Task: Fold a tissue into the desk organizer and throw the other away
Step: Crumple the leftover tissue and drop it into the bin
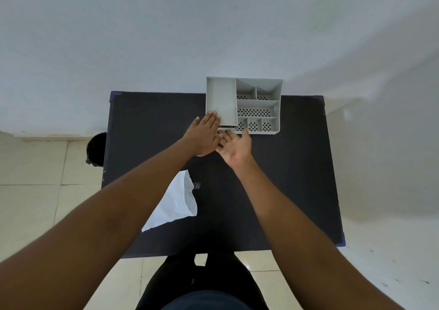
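Note:
The grey desk organizer [221, 96] stands at the table's far edge, with a tall left compartment and several small perforated ones on its right. My left hand [204, 137] lies flat, palm down, its fingertips on the organizer's front left corner. My right hand [236, 147] is just beside it, palm up, with its fingers at the base of that same corner, where a thin pale edge [227, 127] shows. I cannot tell whether that edge is a folded tissue. A white unfolded tissue [177, 203] lies on the near left of the table, partly hidden under my left forearm.
The black table [289, 179] fills the middle of the view, against a pale wall. A black bin [96, 148] stands on the tiled floor just off the table's left edge. My dark-clothed legs show below the near edge.

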